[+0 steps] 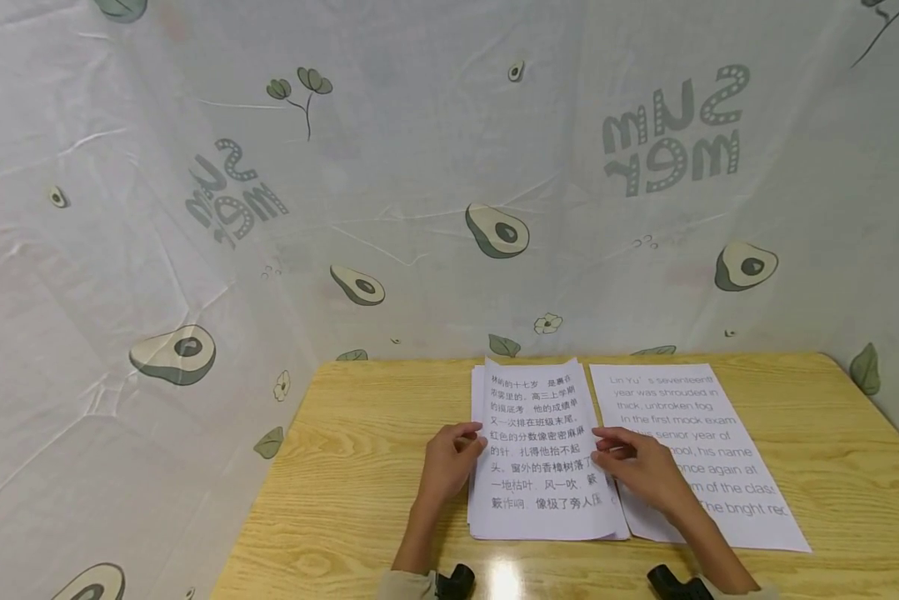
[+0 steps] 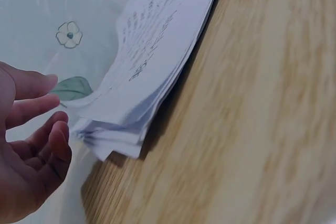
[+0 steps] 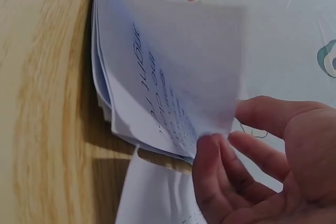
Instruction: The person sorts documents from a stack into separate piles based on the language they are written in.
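Observation:
A top sheet of paper (image 1: 536, 475) printed with large Chinese characters lies over a stack of paper (image 1: 476, 517) in the head view. My right hand (image 1: 639, 465) pinches its right edge between thumb and fingers. In the right wrist view that raised sheet (image 3: 212, 51) curls up, showing English print on the page underneath (image 3: 136, 98). My left hand (image 1: 447, 465) is at the stack's left edge, fingers loosely bent. The left wrist view has the fingertips (image 2: 50, 83) close beside the papers' curling edge (image 2: 126, 114).
Another sheet (image 1: 707, 425), with large English text, lies just right of the stack, partly under my right forearm. All of it rests on a wood-grain table (image 1: 367, 442). A pale cloth (image 1: 412, 167) printed with avocados hangs behind the table's far edge.

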`<move>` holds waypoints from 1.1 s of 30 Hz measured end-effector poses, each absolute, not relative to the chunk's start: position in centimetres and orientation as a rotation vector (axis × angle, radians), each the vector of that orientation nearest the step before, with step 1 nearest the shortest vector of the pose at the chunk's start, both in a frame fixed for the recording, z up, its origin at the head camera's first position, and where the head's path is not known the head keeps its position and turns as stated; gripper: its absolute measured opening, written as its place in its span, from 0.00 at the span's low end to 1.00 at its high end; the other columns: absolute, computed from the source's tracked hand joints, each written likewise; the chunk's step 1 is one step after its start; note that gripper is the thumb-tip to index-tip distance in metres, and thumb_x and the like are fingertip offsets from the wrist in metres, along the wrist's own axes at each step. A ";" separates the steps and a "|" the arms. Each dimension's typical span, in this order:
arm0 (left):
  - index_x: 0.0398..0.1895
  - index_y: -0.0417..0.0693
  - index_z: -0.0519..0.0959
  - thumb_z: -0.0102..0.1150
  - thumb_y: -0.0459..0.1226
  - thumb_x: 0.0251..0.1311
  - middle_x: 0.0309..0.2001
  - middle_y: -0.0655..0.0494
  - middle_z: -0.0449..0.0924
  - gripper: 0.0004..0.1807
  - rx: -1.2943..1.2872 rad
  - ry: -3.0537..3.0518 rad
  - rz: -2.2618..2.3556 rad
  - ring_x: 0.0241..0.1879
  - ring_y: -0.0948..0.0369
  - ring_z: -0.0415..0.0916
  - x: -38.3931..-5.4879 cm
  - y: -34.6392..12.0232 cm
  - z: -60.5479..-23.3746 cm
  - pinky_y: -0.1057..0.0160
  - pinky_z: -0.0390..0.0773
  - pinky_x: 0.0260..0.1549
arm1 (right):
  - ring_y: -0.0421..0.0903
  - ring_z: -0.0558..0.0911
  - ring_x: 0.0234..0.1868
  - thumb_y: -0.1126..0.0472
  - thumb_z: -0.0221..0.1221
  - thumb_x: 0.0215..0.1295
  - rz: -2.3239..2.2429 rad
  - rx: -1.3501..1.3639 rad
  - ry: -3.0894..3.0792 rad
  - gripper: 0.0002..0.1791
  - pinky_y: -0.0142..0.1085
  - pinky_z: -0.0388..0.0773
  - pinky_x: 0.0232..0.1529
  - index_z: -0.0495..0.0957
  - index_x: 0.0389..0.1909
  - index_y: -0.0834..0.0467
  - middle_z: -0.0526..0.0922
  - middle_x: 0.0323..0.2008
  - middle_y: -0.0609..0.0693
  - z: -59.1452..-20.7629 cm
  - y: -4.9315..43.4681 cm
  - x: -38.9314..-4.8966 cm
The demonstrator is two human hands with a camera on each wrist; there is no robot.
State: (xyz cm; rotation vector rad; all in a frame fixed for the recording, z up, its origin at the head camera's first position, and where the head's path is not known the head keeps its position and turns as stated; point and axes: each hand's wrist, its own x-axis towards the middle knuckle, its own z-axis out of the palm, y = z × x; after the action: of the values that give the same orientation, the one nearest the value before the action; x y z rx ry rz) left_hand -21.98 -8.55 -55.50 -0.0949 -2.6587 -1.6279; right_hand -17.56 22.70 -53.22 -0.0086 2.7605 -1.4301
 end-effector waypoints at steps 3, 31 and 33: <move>0.57 0.42 0.88 0.72 0.34 0.65 0.45 0.49 0.86 0.18 -0.116 -2.628 -1.679 0.40 0.61 0.81 -22.0 -8.2 -55.5 0.69 0.82 0.37 | 0.42 0.89 0.45 0.59 0.70 0.69 -1.512 -0.008 2.698 0.29 0.30 0.85 0.38 0.79 0.68 0.66 0.88 0.52 0.60 -53.4 22.6 -17.6; 0.60 0.40 0.85 0.69 0.22 0.60 0.47 0.45 0.86 0.23 -0.046 -2.552 -1.777 0.39 0.59 0.84 -22.5 -9.4 -55.8 0.69 0.85 0.35 | 0.40 0.88 0.46 0.67 0.65 0.73 -1.782 -0.019 2.377 0.34 0.35 0.88 0.41 0.67 0.76 0.70 0.79 0.56 0.67 -53.6 23.5 -17.7; 0.60 0.40 0.85 0.69 0.22 0.61 0.47 0.44 0.86 0.23 -0.043 -2.543 -1.793 0.39 0.58 0.85 -22.5 -9.7 -55.8 0.69 0.85 0.36 | 0.41 0.88 0.46 0.68 0.65 0.72 -1.811 -0.011 2.346 0.34 0.36 0.89 0.41 0.67 0.76 0.70 0.78 0.56 0.67 -53.6 23.3 -17.8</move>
State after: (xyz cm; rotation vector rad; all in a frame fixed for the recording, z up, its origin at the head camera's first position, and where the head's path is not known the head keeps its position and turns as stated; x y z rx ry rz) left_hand -22.48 -9.74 -55.78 -0.0428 -2.5425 -1.7933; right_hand -17.85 23.34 -53.59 -0.0112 2.3464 -1.8113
